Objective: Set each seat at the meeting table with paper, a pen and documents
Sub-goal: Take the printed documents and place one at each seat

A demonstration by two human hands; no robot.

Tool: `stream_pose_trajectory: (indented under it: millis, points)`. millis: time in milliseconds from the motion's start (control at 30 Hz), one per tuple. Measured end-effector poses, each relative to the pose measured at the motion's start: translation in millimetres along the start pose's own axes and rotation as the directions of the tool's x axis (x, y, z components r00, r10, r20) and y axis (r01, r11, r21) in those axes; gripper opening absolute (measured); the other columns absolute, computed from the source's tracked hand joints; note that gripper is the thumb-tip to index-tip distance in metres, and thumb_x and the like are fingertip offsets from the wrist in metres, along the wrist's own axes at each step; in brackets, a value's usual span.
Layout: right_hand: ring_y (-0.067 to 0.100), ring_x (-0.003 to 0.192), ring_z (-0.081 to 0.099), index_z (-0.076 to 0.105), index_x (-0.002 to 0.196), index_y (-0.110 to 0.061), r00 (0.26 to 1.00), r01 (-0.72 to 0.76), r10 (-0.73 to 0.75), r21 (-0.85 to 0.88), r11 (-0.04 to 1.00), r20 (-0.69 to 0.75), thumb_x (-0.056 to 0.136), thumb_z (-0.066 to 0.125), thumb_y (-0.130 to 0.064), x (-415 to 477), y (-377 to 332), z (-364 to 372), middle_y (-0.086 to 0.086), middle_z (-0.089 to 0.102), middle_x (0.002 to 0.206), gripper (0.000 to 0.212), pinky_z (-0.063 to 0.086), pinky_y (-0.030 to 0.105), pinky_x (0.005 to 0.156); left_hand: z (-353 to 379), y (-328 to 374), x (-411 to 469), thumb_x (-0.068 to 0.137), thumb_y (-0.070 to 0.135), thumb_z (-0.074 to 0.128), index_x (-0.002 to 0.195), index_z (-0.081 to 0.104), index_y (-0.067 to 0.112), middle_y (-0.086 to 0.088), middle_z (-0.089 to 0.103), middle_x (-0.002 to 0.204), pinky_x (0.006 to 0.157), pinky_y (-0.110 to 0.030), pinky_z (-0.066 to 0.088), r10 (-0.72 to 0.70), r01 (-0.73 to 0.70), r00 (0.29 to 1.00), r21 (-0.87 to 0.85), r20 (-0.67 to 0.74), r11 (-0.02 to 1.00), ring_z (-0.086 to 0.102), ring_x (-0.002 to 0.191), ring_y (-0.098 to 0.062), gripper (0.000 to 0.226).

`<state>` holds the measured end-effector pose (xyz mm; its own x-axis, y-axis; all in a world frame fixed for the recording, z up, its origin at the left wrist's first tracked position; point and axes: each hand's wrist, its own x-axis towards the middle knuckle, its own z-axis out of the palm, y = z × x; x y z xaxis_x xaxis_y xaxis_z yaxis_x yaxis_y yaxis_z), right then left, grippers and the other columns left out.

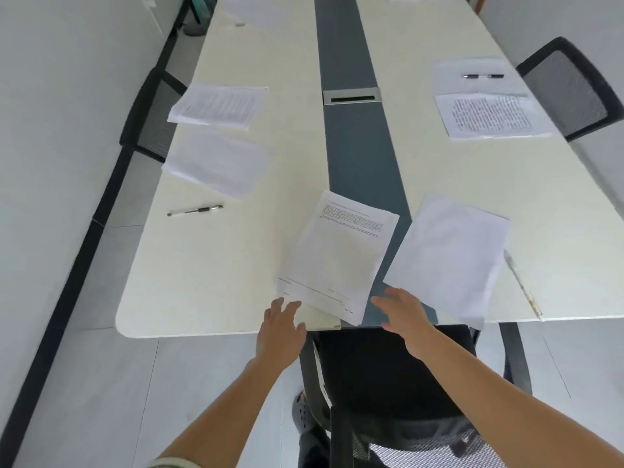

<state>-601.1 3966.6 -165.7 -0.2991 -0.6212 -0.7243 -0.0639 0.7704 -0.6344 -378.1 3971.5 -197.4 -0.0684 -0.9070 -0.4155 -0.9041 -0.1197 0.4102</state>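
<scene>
Both hands reach over the table (pixel 202 271) end, spread open and empty: left hand (pixel 282 327) at the printed document's (pixel 341 251) near corner, perhaps touching; right hand (pixel 403 315) just below the blank paper (pixel 449 255). Beside it lies a blurred pen (pixel 521 282).

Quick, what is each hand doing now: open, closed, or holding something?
Left hand: open, fingers spread, holding nothing, at the near edge of the printed document.
Right hand: open, holding nothing, near the blank paper.
</scene>
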Motion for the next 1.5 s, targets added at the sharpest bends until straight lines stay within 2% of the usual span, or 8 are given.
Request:
stream_pose_trajectory:
  millis: [167, 367, 500, 667, 833, 1000, 1300, 1500]
  points:
    - [0.024, 0.111, 0.059, 0.06, 0.108, -0.012, 0.989, -0.145, 0.142, 0.207, 0.967, 0.03, 0.093, 0.058, -0.01, 30, -3, 13, 0.012, 0.059, 0.124, 0.016, 0.054, 0.035, 0.084, 12, -5, 42, 0.1, 0.034, 0.035, 0.151, 0.015, 0.031, -0.007, 0.001, 0.163, 0.116, -0.04, 0.023, 0.078, -0.094, 0.995, 0.31, 0.065, 0.946, 0.005, 0.149, -0.028, 0.054]
    - [0.014, 0.061, 0.051, 0.065, 0.106, -0.009, 0.966, -0.257, 0.246, 0.231, 0.938, 0.074, 0.082, 0.072, -0.028, 47, -25, 25, 0.007, 0.067, 0.086, 0.031, 0.035, 0.023, 0.052, 21, -32, 6, 0.101, 0.042, 0.03, 0.151, 0.005, 0.038, -0.004, -0.01, 0.163, 0.12, -0.042, 0.014, 0.06, -0.1, 0.991, 0.382, 0.115, 0.919, -0.004, 0.15, -0.026, 0.057]
    - [0.019, 0.077, 0.058, 0.059, 0.109, -0.009, 0.985, -0.174, 0.169, 0.209, 0.962, 0.042, 0.083, 0.071, -0.016, 56, -34, 32, 0.007, 0.066, 0.1, 0.029, 0.043, 0.025, 0.058, 14, -44, -9, 0.101, 0.045, 0.031, 0.151, 0.012, 0.038, 0.0, -0.006, 0.163, 0.121, -0.041, 0.016, 0.06, -0.115, 0.986, 0.379, 0.155, 0.918, -0.001, 0.15, -0.023, 0.054]
    - [0.029, 0.1, 0.064, 0.061, 0.116, -0.009, 0.989, 0.15, -0.149, -0.051, 0.987, 0.022, 0.089, 0.064, -0.018, 35, -57, 39, 0.008, 0.068, 0.112, 0.028, 0.055, 0.042, 0.088, -26, -34, 16, 0.094, 0.037, 0.053, 0.149, 0.023, 0.031, 0.001, 0.031, 0.153, 0.113, -0.039, 0.031, 0.01, -0.008, 0.999, -0.082, 0.031, 0.997, 0.032, 0.139, -0.018, 0.063]
    - [0.002, 0.096, 0.061, 0.06, 0.12, -0.025, 0.832, 0.55, -0.548, 0.0, 0.835, 0.083, 0.092, 0.063, -0.018, -21, -90, 19, -0.016, 0.066, 0.106, 0.029, 0.052, 0.023, 0.086, -130, -9, 57, 0.077, 0.005, 0.077, 0.147, 0.029, 0.025, -0.001, 0.054, 0.135, 0.106, -0.036, 0.038, -0.091, -0.039, 0.989, -0.785, -0.121, 0.618, 0.049, 0.125, -0.016, 0.088]
    - [-0.007, 0.098, 0.062, 0.059, 0.109, -0.04, 0.752, 0.649, -0.655, 0.086, 0.756, 0.078, 0.088, 0.068, -0.017, -37, -102, 10, -0.022, 0.068, 0.106, 0.032, 0.054, 0.01, 0.076, -176, 25, 57, 0.078, -0.005, 0.072, 0.11, 0.066, 0.016, 0.003, 0.074, 0.105, 0.086, -0.026, 0.053, 0.115, -0.19, 0.982, -0.803, -0.151, 0.566, 0.07, 0.099, -0.014, 0.038]
    - [0.021, 0.108, 0.061, 0.055, 0.114, -0.025, 0.899, 0.427, -0.405, -0.129, 0.895, 0.168, 0.08, 0.076, -0.023, 16, -47, 22, -0.005, 0.066, 0.109, 0.04, 0.053, 0.04, 0.094, -102, 15, 59, 0.089, 0.009, 0.062, 0.105, 0.069, 0.005, -0.002, 0.067, 0.079, 0.059, -0.026, 0.047, -0.064, 0.043, 0.998, -0.676, -0.005, 0.736, 0.062, 0.067, -0.019, 0.017]
    - [0.022, 0.072, 0.063, 0.062, 0.084, -0.017, 0.924, 0.379, -0.382, -0.202, 0.903, 0.029, 0.085, 0.071, -0.03, 34, -50, 19, 0.0, 0.067, 0.077, 0.016, 0.053, 0.038, 0.066, -102, 10, 70, 0.087, 0.013, 0.064, 0.101, 0.066, 0.007, -0.005, 0.065, 0.083, 0.063, -0.027, 0.043, -0.121, 0.083, 0.993, -0.693, -0.005, 0.716, 0.056, 0.071, -0.02, 0.015]
